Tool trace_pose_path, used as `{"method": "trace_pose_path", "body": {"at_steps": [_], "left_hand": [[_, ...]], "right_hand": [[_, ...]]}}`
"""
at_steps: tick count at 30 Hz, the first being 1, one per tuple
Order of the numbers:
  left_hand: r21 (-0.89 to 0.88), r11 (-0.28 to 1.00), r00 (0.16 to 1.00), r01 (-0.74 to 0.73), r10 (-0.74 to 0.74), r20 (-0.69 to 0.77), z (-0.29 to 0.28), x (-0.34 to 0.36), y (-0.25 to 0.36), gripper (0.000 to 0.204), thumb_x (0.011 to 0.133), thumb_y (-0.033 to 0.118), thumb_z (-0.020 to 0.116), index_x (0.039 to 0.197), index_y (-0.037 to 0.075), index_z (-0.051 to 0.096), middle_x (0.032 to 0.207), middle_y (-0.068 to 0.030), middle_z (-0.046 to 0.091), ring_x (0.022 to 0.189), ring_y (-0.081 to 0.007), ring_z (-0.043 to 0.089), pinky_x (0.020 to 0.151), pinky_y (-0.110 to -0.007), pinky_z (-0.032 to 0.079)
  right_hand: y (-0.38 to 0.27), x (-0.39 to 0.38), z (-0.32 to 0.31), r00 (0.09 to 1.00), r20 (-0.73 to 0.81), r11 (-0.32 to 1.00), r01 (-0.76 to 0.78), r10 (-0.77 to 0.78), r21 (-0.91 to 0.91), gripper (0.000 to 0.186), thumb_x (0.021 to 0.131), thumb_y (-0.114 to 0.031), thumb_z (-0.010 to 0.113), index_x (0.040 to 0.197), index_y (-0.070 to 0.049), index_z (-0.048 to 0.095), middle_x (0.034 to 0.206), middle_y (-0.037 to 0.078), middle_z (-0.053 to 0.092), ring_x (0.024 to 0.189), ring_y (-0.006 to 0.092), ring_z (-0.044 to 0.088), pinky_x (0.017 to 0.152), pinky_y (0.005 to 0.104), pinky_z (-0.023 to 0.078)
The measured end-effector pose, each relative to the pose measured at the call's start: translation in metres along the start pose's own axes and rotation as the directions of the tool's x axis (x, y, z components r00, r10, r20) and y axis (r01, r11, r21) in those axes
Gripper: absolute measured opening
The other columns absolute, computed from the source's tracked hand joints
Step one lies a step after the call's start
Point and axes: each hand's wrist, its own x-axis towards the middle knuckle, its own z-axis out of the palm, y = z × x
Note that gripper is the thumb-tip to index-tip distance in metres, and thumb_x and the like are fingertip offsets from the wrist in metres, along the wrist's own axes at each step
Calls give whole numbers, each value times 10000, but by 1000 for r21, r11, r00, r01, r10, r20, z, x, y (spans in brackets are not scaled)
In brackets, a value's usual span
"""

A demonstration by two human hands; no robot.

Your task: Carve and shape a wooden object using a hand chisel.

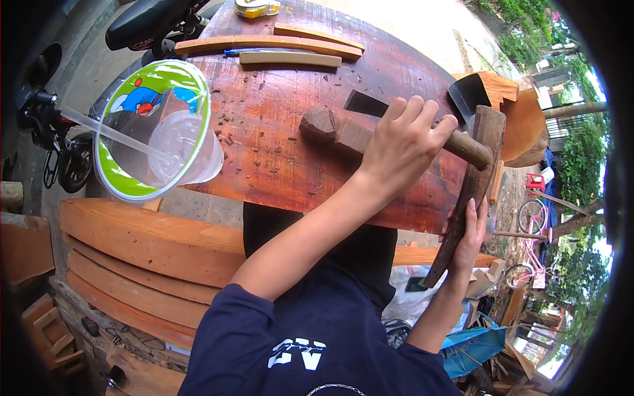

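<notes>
Here we are at the red-brown bench [264, 173], and the left hand [404, 142] has its grip wrapped round a thick, round wooden handle [470, 149], butt end crossing right in front of a curved wooden piece [470, 181]! That piece slants past the bench's right-hand edge, the right hand [470, 234] closing its grip on the lower stretch, fingers laid along one side. Are handle and piece touching? Can't tell from here. By the left knuckles there's a dark flat rectangle [364, 103], blade or slot, I can't call it, and a faceted wooden block [319, 124] lies nearby. My read: it's a lining-up step, one against the other, and the next move calls for a steady right hand and a controlled left wrist.
</notes>
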Motion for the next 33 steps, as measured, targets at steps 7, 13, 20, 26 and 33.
{"method": "trace_pose_path", "body": {"at_steps": [7,13,20,26,33], "left_hand": [[-79,995,998,-64,62,-21,-1,-2,2,265,787,253,783,950,121,622,829,-35,561,732,-207,591,685,-343,447],[-80,996,988,49,-37,149,-43,-4,21,128,827,159,675,876,90,578,844,-64,572,586,-210,646,559,-334,509],[199,942,780,271,-337,527,-91,-36,29,677,721,194,848,1344,69,615,1383,-65,640,748,-286,730,655,-377,584],[92,962,822,259,-269,501,-75,-27,9,664,752,200,837,1360,63,607,1431,-101,610,802,-302,744,688,-391,600],[111,964,806,240,-262,531,-69,-14,4,617,776,190,826,1341,74,608,1342,-146,613,791,-306,744,667,-405,599]], "right_hand": [[4,10,3,996,72,997,-64,61,49,591,1069,-361,560,1568,-120,355,830,47,641,576,96,598,467,237,493],[10,16,-4,985,118,988,-132,123,73,572,1077,-351,536,1565,-108,364,822,45,638,572,90,593,463,232,487],[2,15,3,990,124,996,-74,68,42,474,1082,-358,509,1485,-117,447,820,28,634,552,74,575,447,218,471],[-2,16,5,984,134,991,-124,115,58,544,1075,-345,526,1536,-94,385,807,43,626,559,73,583,457,215,487],[-1,12,5,980,89,976,-187,178,108,561,1069,-374,536,1533,-106,370,824,49,641,563,70,595,441,209,481]]}}
